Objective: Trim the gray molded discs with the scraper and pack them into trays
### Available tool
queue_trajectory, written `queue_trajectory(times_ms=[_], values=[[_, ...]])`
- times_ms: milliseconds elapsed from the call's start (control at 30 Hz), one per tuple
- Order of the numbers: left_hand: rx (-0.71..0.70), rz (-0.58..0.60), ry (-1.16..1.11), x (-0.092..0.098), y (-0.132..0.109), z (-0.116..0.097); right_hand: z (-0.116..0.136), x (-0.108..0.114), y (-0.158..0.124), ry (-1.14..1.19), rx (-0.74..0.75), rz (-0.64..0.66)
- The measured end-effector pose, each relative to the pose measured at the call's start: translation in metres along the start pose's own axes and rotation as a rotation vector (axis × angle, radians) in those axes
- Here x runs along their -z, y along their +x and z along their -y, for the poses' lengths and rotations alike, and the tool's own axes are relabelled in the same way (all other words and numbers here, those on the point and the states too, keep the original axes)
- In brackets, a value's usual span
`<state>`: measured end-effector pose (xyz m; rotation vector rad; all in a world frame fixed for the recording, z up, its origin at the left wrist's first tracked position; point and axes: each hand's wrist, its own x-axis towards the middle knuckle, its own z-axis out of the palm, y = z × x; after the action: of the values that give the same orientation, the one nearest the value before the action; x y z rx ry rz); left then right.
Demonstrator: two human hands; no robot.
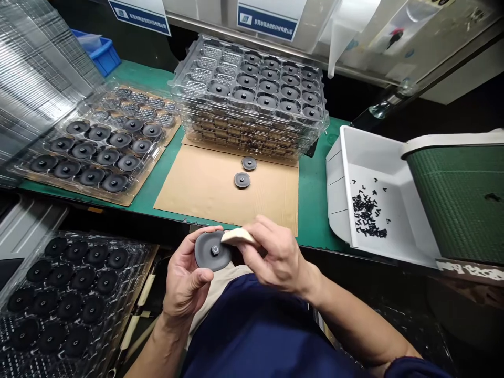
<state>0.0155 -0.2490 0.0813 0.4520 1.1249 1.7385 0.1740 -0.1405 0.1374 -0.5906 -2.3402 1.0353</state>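
My left hand [185,278] is closed around a round black disc [212,251] with a small raised hub at its centre, held over my lap just in front of the table edge. My right hand [275,254] grips a pale beige tool [236,236], whose tip rests on the disc's upper right rim. Two more black discs [242,180] [249,163] lie loose on a brown cardboard sheet [205,184] on the green table.
A tall stack of clear blister trays [252,100] with black discs stands behind the cardboard. Another filled tray [94,149] lies at left, one more [59,294] low left. A white bin [370,199] with small black scraps and a green conveyor [460,199] sit right.
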Motion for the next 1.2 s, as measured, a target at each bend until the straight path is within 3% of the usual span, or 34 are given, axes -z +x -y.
queue_trajectory(times_ms=[133, 233, 367, 500, 733, 900, 1033, 1200], values=[[0.052, 0.039, -0.039, -0.001, -0.003, -0.003, 0.002, 0.006, 0.0, 0.054, 0.04, 0.081], [0.069, 0.066, -0.058, -0.002, -0.004, -0.005, 0.005, 0.009, -0.001, -0.028, 0.015, 0.03], [0.114, 0.075, -0.081, -0.003, -0.006, -0.008, 0.004, 0.009, -0.001, -0.002, 0.018, 0.086], [0.085, 0.089, -0.081, 0.0, -0.007, -0.007, -0.015, 0.007, 0.002, -0.096, -0.072, -0.054], [0.13, 0.044, -0.191, 0.001, -0.006, -0.007, -0.029, 0.005, -0.002, 0.181, -0.147, -0.076], [0.18, -0.06, -0.21, -0.005, -0.009, -0.005, -0.021, 0.001, -0.007, 0.216, -0.218, -0.103], [0.304, -0.223, -0.137, -0.012, -0.009, 0.012, -0.024, -0.012, -0.012, 0.337, -0.35, -0.102], [0.15, -0.442, -0.1, -0.011, -0.003, 0.029, -0.032, -0.035, -0.026, 0.474, -0.521, -0.057]])
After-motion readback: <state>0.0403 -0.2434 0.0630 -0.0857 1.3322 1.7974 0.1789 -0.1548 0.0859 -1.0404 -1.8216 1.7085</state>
